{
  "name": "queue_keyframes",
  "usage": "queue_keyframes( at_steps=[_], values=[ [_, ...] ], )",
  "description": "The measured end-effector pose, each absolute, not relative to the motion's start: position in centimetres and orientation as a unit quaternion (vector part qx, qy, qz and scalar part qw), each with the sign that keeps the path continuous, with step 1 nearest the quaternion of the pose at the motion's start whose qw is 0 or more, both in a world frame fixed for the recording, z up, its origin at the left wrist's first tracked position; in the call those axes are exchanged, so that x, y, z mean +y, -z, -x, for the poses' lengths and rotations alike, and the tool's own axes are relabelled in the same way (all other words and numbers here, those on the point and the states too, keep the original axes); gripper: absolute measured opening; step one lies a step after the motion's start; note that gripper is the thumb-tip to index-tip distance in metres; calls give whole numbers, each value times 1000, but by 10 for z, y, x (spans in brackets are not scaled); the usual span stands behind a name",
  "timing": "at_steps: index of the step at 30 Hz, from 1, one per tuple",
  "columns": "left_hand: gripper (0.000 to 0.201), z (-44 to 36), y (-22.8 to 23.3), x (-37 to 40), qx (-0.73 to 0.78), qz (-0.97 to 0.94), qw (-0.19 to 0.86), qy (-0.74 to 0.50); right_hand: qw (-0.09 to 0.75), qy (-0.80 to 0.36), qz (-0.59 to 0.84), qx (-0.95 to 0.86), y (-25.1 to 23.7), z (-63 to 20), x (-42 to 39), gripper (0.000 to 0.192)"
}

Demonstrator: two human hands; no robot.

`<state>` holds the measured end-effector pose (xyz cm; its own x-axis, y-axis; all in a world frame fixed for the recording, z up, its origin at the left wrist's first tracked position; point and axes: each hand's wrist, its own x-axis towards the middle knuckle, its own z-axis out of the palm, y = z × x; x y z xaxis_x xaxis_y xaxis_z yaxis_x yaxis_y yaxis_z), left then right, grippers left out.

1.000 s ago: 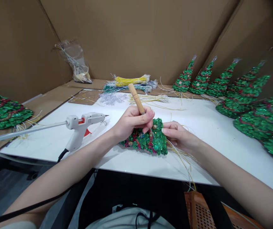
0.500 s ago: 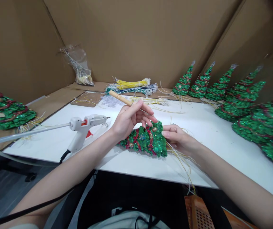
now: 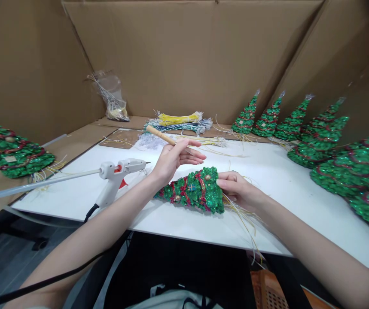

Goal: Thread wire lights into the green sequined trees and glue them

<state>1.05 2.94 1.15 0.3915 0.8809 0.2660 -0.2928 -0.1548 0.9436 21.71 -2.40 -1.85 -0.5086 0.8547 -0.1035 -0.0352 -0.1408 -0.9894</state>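
Note:
A green sequinned cone tree [image 3: 193, 191] with red garlands lies on its side on the white board [image 3: 277, 180], tip pointing left. My right hand [image 3: 237, 189] grips its wide base, where thin yellow wires [image 3: 245, 216] stick out. My left hand [image 3: 173, 159] hovers just above and behind the tree, fingers stretched out, with a wooden-handled tool [image 3: 160, 134] pinched against the thumb and pointing back left.
A white glue gun [image 3: 118, 176] with a long glue stick stands left of my hands. Bundles of yellow and blue-white wires [image 3: 179, 120] lie at the back. Several finished trees [image 3: 300, 124] line the right side; one more tree [image 3: 8, 150] lies far left. Cardboard walls surround the desk.
My left hand has lifted off the tree and opened its fingers, swinging the wooden tool from upright over the tree to lying back left. The right hand kept its hold.

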Motion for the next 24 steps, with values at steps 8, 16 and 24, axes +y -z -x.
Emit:
queue_keyframes(
  at_steps=[8,16,24],
  values=[
    [32,-8,-8,36,325,-594,534,-507,335,-666,360,-561,18,-217,-24,43],
    [23,-4,-2,43,337,-617,491,-515,336,-666,359,-560,18,-217,-25,43],
    [26,-2,0,47,367,-609,465,-527,338,-660,365,-564,18,-217,-24,43]
  ],
)
